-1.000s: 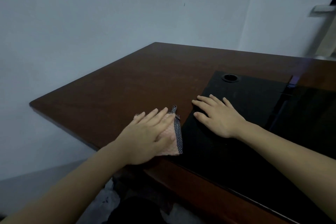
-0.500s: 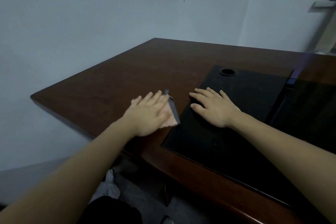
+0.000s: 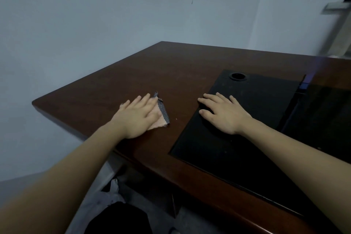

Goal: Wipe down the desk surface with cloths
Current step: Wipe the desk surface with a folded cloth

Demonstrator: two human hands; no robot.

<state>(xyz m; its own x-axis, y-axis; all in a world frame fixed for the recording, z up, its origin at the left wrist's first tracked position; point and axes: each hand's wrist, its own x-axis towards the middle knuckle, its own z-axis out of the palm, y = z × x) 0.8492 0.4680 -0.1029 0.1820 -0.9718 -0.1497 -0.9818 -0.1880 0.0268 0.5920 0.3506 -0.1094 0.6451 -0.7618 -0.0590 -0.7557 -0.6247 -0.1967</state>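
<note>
Cloth (image 3: 159, 118) and the left hand (image 3: 137, 118) on top of it have slid away from the black inset panel (image 3: 247, 119) over the last second: a second ago the cloth's dark patterned hem lay right at the panel's left edge, and now a strip of bare brown wood separates the two, with the cloth sitting out on the wooden part of the desk (image 3: 171, 66), nearer its left edge. The left hand lies flat with fingers straight and spread, palm pressing the pink cloth down rather than gripping it; only the hem and a pink corner show from under the hand on its right side. The right hand (image 3: 222, 114) has stayed where it was, flat and open on the panel's near-left corner, fingers extended and holding nothing, apparently bracing the body. No second cloth is visible under it. The shift reads as one leftward stroke of a wipe, so the work looks to be in its middle: the band of wood beside the panel has been passed over, while the far wood toward the wall, the panel itself with its round cable hole (image 3: 237, 76) and the right side of the desk probably remain to do. A tiny pale speck (image 3: 176, 119) lies on the wood just right of the cloth
</note>
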